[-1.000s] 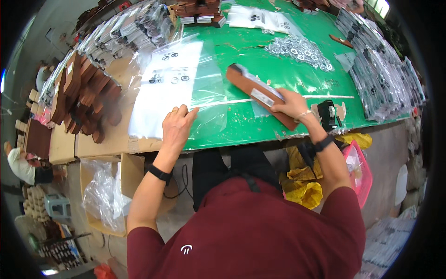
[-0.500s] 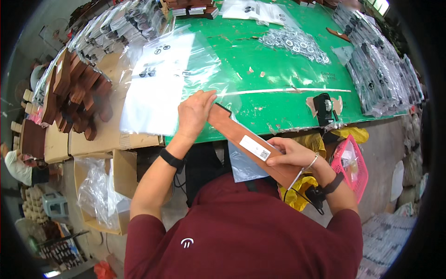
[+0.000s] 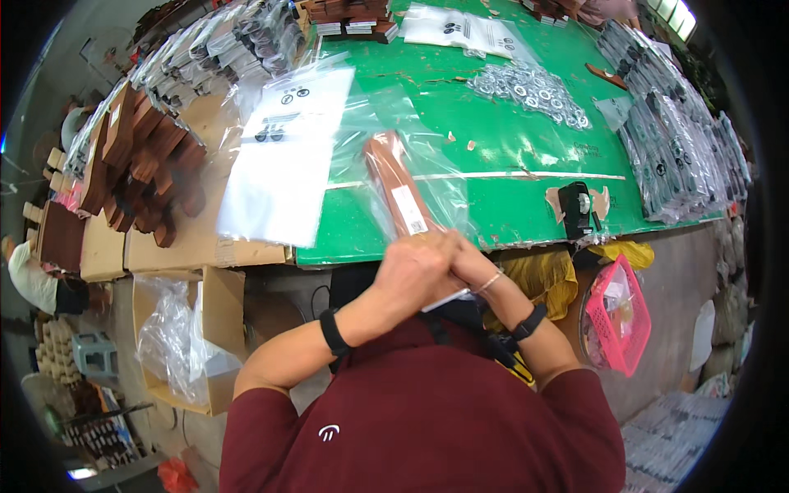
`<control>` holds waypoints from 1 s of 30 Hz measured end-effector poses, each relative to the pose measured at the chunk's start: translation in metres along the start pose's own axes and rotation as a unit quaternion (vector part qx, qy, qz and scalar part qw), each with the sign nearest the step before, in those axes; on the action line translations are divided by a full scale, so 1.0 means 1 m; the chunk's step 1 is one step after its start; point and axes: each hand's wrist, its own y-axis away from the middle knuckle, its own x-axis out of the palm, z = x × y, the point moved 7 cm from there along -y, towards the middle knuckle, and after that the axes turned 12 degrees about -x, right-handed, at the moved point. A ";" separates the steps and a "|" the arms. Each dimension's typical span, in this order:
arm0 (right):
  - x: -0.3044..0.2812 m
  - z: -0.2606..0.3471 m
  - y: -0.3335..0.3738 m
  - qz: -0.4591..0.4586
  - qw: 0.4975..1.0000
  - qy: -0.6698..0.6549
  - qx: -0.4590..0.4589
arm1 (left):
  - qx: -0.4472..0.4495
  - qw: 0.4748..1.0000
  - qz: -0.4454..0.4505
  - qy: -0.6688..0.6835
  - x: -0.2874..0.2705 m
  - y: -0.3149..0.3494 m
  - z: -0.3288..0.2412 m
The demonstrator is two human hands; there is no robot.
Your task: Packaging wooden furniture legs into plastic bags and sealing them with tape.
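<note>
A flat brown wooden slat (image 3: 399, 177) with a rounded far end and a white label lies inside a transparent plastic bag (image 3: 448, 177). It points away from me over the near edge of the green table. My left hand (image 3: 415, 267) is closed on the bag at the slat's near end, knuckles up. Right against it, my right hand (image 3: 470, 261) grips the slat's near end, its fingers partly hidden behind the left. A white edge shows below the hands. To the left lies a stack of flat transparent bags (image 3: 275, 177).
Brown wooden pieces (image 3: 144, 168) are piled at left. Metal rings (image 3: 534, 92) lie on the green table (image 3: 509, 152), with a black tape dispenser (image 3: 575, 209) at its near edge. Bagged pieces (image 3: 678, 164) are stacked at right. Below are a cardboard box (image 3: 222, 316) and a pink basket (image 3: 633, 329).
The slat has swung to point away from me and now sits in a transparent bag. My left hand has moved from its far end to its near end, beside the right.
</note>
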 end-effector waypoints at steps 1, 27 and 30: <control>-0.005 -0.006 -0.008 0.067 0.969 0.165 -0.172 | 0.014 0.999 0.021 -0.026 -0.006 0.000 -0.018; 0.013 0.037 -0.017 -0.100 0.985 0.044 -0.136 | -0.343 0.735 0.186 0.554 0.039 -0.010 0.103; 0.029 0.059 -0.005 -0.056 0.983 0.029 -0.172 | -0.341 0.738 0.225 0.537 0.025 0.003 0.116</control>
